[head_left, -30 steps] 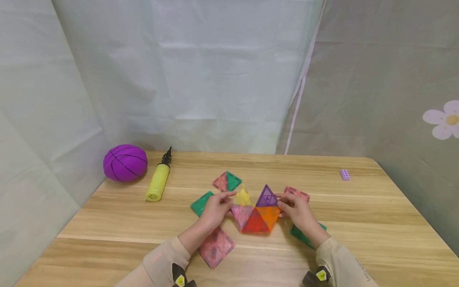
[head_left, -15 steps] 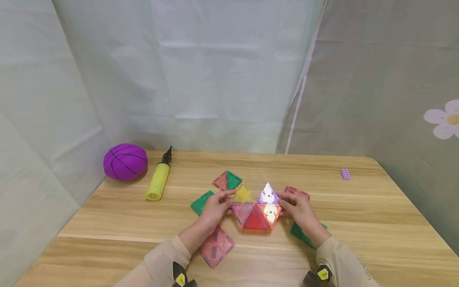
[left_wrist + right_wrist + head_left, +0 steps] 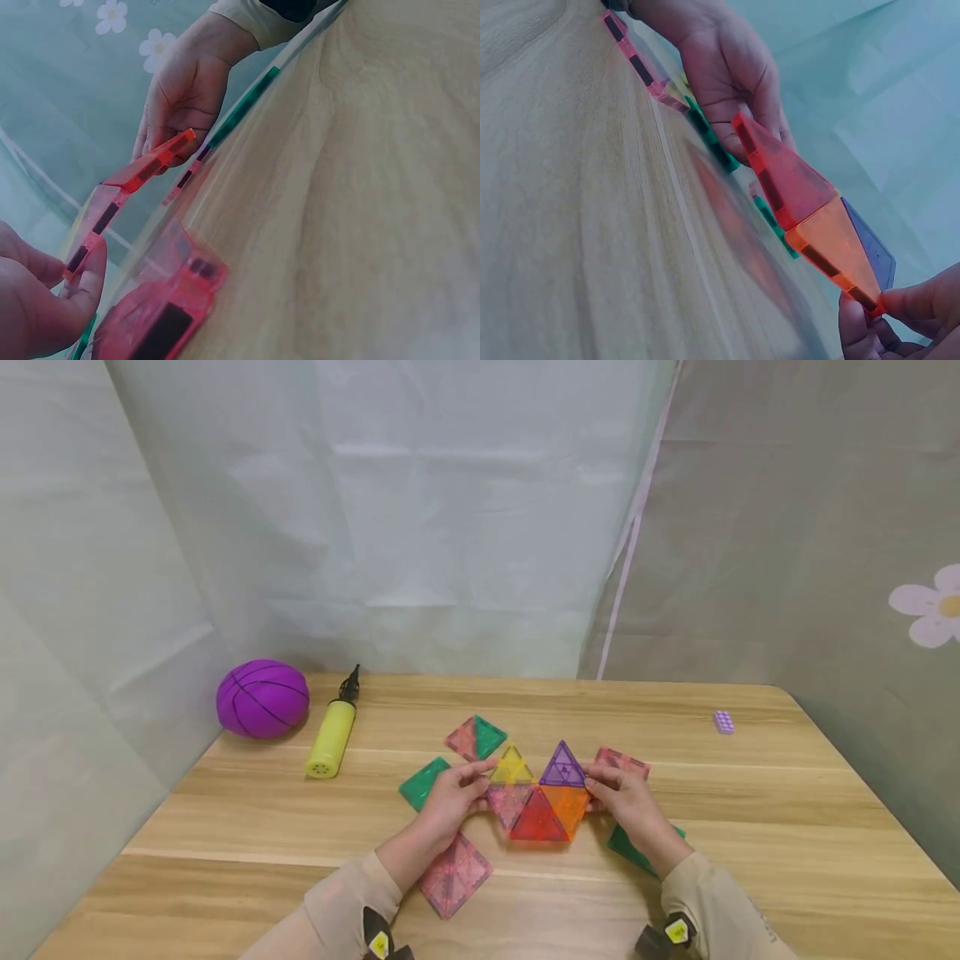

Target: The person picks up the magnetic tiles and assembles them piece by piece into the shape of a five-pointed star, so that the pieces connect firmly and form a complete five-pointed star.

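Between my hands, a joined set of translucent triangular magnetic tiles is held up off the table. In the head view its pink tile point(image 3: 510, 802), red tile point(image 3: 538, 818) and orange tile point(image 3: 567, 806) form the lower row. A yellow tile point(image 3: 512, 767) stands above the pink one and a purple tile point(image 3: 562, 767) above the orange one, with a gap between their tips. My left hand point(image 3: 453, 795) pinches the left corner by the pink tile, thumb and finger showing in the left wrist view. My right hand point(image 3: 907, 319) pinches the corner by the orange tile.
Loose tiles lie around: a pink diamond point(image 3: 456, 878) in front, a green one point(image 3: 423, 783) left, a red-green pair point(image 3: 476, 737) behind, a pink one point(image 3: 624, 762) and a green one point(image 3: 630, 850) right. Farther off are a purple ball point(image 3: 262, 699), a yellow hand pump point(image 3: 332, 739) and a small purple block point(image 3: 723, 722).
The joined tiles have tilted slightly, and the yellow and purple tips have risen a little in view. The bright glare on the purple and orange tiles is gone. Both hands keep their hold.
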`<action>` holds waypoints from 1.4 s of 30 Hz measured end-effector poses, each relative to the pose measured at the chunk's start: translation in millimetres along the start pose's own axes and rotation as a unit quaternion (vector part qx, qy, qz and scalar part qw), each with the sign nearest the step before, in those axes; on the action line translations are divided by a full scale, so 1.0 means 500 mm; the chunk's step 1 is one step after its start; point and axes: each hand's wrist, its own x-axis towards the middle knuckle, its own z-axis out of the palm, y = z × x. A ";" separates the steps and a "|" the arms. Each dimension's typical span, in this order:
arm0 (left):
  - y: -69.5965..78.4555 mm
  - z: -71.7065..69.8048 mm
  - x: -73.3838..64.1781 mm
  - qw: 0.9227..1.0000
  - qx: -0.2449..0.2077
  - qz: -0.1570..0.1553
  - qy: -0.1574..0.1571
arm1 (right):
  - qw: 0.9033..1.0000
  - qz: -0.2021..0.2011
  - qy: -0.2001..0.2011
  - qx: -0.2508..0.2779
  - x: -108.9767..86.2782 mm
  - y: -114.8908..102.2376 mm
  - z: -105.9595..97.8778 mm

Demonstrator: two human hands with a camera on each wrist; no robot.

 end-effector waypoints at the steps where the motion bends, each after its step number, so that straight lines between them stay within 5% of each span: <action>1: 0.000 0.001 -0.001 1.000 -0.004 -0.003 -0.001 | 1.000 -0.001 -0.002 -0.003 0.000 0.001 0.000; 11: -0.009 0.007 0.003 1.000 0.006 -0.013 -0.028 | 0.999 -0.009 -0.031 -0.033 -0.008 0.001 0.002; 19: -0.010 0.006 0.004 0.997 0.056 -0.008 -0.060 | 0.996 -0.024 -0.045 -0.076 -0.011 0.000 0.006; 26: -0.016 0.006 0.007 0.989 0.110 0.036 -0.095 | 0.993 -0.045 -0.066 -0.091 -0.007 0.005 0.008; 36: -0.009 0.000 0.002 0.956 0.238 0.102 -0.139 | 0.986 -0.081 -0.070 -0.129 -0.005 0.007 0.009; 42: -0.007 0.003 -0.004 0.935 0.298 0.137 -0.135 | 0.981 -0.091 -0.075 -0.153 -0.004 0.009 0.010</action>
